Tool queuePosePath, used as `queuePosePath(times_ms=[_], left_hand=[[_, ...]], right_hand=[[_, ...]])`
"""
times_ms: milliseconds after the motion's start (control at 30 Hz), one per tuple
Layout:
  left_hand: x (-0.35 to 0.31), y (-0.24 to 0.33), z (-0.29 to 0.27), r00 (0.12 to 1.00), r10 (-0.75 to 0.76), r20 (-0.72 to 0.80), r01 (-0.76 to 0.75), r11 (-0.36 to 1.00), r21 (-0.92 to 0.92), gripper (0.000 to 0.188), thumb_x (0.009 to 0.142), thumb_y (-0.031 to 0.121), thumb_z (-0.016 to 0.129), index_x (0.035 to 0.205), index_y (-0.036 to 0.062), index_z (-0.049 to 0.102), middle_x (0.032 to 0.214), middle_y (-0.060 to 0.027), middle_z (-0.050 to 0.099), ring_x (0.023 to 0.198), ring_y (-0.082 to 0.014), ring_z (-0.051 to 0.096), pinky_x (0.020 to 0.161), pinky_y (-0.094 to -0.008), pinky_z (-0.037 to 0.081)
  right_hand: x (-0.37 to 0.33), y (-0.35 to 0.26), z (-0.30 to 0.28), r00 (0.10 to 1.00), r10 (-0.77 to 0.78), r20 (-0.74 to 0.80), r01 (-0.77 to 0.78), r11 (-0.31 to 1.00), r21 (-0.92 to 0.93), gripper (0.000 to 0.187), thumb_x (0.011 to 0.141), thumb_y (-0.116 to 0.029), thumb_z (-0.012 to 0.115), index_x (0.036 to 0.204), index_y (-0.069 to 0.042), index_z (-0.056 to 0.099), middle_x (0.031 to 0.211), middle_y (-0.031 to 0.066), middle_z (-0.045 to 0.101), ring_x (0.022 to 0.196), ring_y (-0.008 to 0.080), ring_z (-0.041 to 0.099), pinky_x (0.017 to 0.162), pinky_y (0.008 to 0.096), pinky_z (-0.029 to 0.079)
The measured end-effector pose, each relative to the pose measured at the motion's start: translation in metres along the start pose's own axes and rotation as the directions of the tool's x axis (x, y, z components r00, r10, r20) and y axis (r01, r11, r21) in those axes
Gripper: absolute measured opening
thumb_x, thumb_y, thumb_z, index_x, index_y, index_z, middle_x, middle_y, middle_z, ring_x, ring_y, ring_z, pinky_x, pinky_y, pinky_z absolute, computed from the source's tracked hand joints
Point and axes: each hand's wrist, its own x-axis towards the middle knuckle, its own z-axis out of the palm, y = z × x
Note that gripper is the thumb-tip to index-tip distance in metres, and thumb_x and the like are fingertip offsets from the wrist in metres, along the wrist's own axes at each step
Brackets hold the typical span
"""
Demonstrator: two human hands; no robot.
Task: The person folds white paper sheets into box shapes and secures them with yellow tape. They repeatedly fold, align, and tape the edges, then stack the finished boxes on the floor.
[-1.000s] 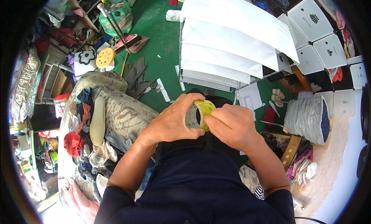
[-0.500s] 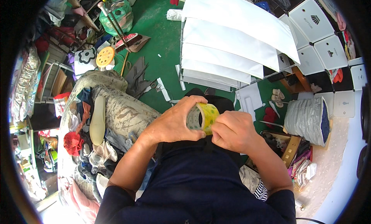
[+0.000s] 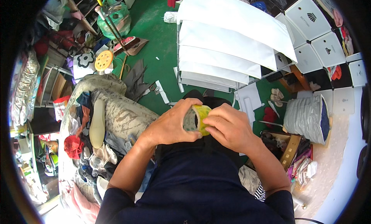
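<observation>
A wide roll of tape [image 3: 204, 124], yellow on its outer face with a pale core, is held in front of my body. My left hand [image 3: 172, 123] grips it by the rim, thumb below and fingers above, with the hollow core facing that palm. On the other side my right hand [image 3: 230, 127] has its fingertips bent and pressed together on the yellow outer face. Whether a loose tape end is pinched under those fingertips cannot be made out.
White sheets hang in tiers on a rack [image 3: 232, 34] ahead. A camouflage cloth [image 3: 119, 108] with an insole [image 3: 98, 123] and clothes lies at my left. White panel cubes [image 3: 309, 19] and a grey bag [image 3: 303, 117] stand at right. Paper scraps [image 3: 162, 92] litter the green floor.
My right hand has gone from a tight fist beside the roll to bent fingertips laid over its yellow face. The left hand keeps its grip, shifted slightly left with the roll.
</observation>
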Motion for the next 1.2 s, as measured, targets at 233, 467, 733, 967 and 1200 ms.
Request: queuePosePath(times_ms=[233,467,733,967,1200], left_hand=[[0.002,-0.003,0.002,0.996,-0.011,0.086,0.016,0.998,-0.055,0.085,0.074,0.020,0.082,0.147,0.0032,0.041,0.138,-0.0163,0.053,0.129,-0.0259,0.052,0.111,-0.0371,0.041],[0.005,-0.001,0.018,0.952,0.171,-0.256,-0.150,0.984,0.098,0.087,0.072,0.013,0.088,0.147,0.0056,0.044,0.148,-0.0174,0.047,0.137,-0.0284,0.047,0.107,-0.0419,0.046],[0.004,-0.024,0.044,0.985,0.098,-0.145,-0.116,0.986,-0.122,0.057,0.081,0.007,0.084,0.131,0.0073,0.057,0.106,-0.0177,0.068,0.097,-0.0277,0.069,0.074,-0.0398,0.056],[0.008,-0.010,0.037,0.932,0.317,-0.178,-0.297,0.946,0.128,0.044,0.089,0.009,0.074,0.131,0.0117,0.062,0.105,-0.0172,0.072,0.088,-0.0367,0.070,0.077,-0.0415,0.055],[0.012,0.012,0.026,0.985,0.174,-0.008,-0.174,0.980,-0.092,0.034,0.093,0.000,0.068,0.127,0.0020,0.063,0.117,-0.0134,0.071,0.102,-0.0191,0.069,0.089,-0.0326,0.054]], right_hand=[[-0.003,0.002,0.003,0.999,-0.035,-0.035,0.034,0.999,-0.034,0.020,0.076,-0.008,0.078,0.088,-0.008,0.062,0.089,0.0065,0.058,0.077,0.0252,0.062,0.063,0.0355,0.052],[-0.008,0.007,0.002,0.985,0.047,-0.165,-0.080,0.976,-0.203,0.019,0.076,-0.004,0.075,0.084,-0.006,0.059,0.084,0.0069,0.055,0.076,0.0245,0.061,0.064,0.0349,0.052],[-0.015,0.005,-0.003,0.981,0.119,-0.152,-0.141,0.980,-0.142,0.019,0.077,0.002,0.074,0.089,-0.004,0.059,0.086,0.0087,0.062,0.078,0.0287,0.064,0.065,0.0377,0.053],[-0.022,0.005,-0.005,0.976,0.201,-0.079,-0.202,0.979,0.004,0.018,0.080,-0.002,0.072,0.089,-0.005,0.057,0.083,0.0115,0.059,0.075,0.0312,0.061,0.061,0.0419,0.048],[-0.013,-0.004,-0.030,0.892,0.440,0.103,-0.451,0.855,0.254,0.012,0.086,-0.003,0.069,0.093,-0.004,0.058,0.084,0.0108,0.062,0.073,0.0260,0.066,0.066,0.0356,0.053]])
